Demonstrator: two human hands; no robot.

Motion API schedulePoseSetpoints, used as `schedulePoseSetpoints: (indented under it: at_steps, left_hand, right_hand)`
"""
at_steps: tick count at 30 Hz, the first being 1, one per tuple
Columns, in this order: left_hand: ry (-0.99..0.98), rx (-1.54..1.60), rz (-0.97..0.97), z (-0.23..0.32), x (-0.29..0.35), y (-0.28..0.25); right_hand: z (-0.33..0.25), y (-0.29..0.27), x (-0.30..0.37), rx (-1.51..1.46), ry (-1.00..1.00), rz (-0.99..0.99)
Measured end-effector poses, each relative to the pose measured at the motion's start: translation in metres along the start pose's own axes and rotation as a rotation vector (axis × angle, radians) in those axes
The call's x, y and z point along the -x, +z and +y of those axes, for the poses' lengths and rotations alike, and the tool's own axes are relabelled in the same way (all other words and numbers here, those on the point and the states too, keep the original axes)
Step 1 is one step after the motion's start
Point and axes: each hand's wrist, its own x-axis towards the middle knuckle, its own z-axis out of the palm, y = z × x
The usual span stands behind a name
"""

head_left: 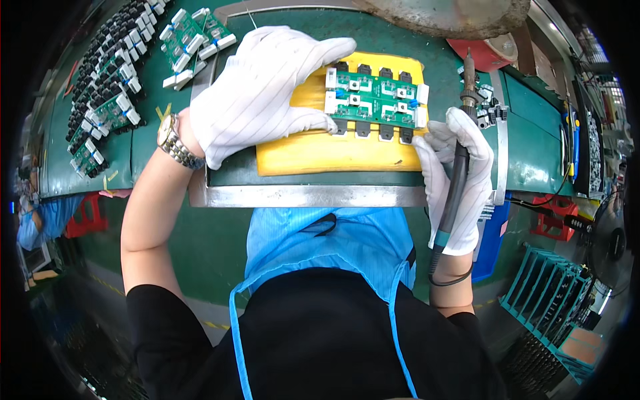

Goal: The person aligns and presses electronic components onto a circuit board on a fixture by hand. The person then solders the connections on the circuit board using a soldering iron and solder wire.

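White-gloved left hand (263,93) spread, white-gloved right hand (475,175) grips a black-handled soldering iron (456,183), whose slipping could scorch the green rectangular circuit board (376,100).

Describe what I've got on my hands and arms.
Your left hand and right hand wear white gloves, thin dark stripes showing on the left one. A silver-and-gold-toned metal watch circles your left wrist. Your sleeves are black and short.
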Motion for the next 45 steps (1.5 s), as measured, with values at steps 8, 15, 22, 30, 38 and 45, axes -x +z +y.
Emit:
schedulePoseSetpoints:
  at_steps: [8,15,22,30,38,45]
  left_hand:
    - [0.038,-0.033,0.028,-0.006,0.005,-0.002]
    - [-0.03,-0.114,-0.175,-0.015,0.001,-0.021]
    - [-0.108,0.084,-0.101,-0.014,-0.012,-0.029]
    - [-0.396,0.249,-0.182,-0.016,-0.008,-0.051]
    - [-0.494,0.42,-0.187,-0.029,-0.002,-0.046]
    - [-0.516,0.402,-0.227,-0.003,0.006,-0.067]
  right_hand:
    - [-0.009,-0.007,-0.002,0.125,-0.058,-0.07]
    - [-0.002,-0.021,0.001,0.197,-0.162,-0.121]
    - [-0.008,-0.024,-0.002,0.157,-0.119,-0.137]
    - [-0.012,-0.021,-0.002,0.36,-0.247,-0.102]
    - [-0.01,-0.016,-0.01,0.314,-0.229,-0.146]
    - [-0.012,-0.012,-0.006,0.293,-0.131,-0.107]
